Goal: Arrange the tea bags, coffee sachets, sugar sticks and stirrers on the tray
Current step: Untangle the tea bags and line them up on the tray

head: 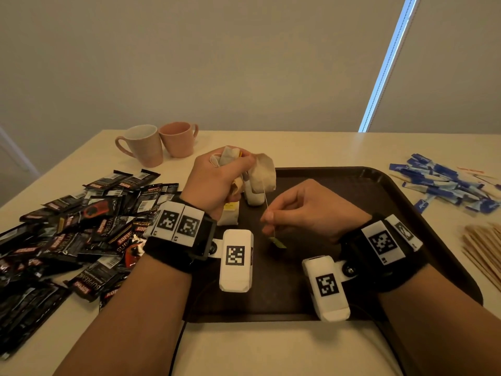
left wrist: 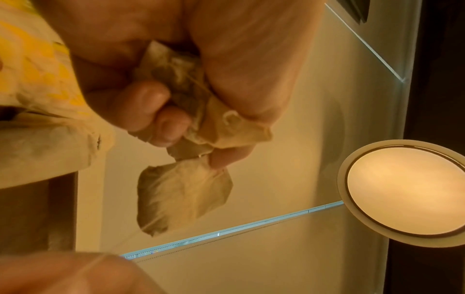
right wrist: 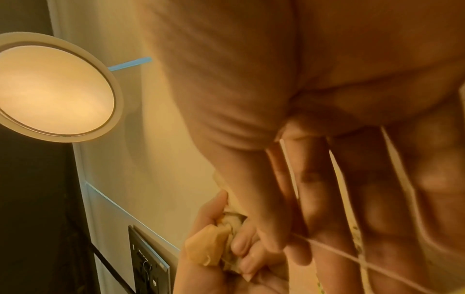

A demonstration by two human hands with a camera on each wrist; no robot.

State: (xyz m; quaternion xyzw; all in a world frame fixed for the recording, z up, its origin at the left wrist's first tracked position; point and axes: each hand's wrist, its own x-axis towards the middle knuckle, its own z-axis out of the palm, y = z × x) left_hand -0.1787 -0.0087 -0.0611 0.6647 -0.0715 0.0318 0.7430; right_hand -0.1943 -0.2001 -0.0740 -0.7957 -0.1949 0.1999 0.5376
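Dozens of black coffee sachets lie heaped on the table, left of the tray. 2 pink mugs stand touching at the table's far edge, behind that heap. Left hand is raised over the tray's far-left corner, fingers curled round a crumpled bunch of tea bags; the left wrist view shows the paper squeezed between thumb and fingers. 1 tea bag hangs free just right of the fist. Another tea bag with a yellow label lies on the tray beneath the left wrist. A thin string runs from the hanging bag down to the right hand, which pinches it between thumb and forefinger above the tray's middle; a small green tag dangles just below the pinch. Right of the tray, blue sugar sticks lie piled at the far side; wooden stirrers lie nearer, at the frame's edge.
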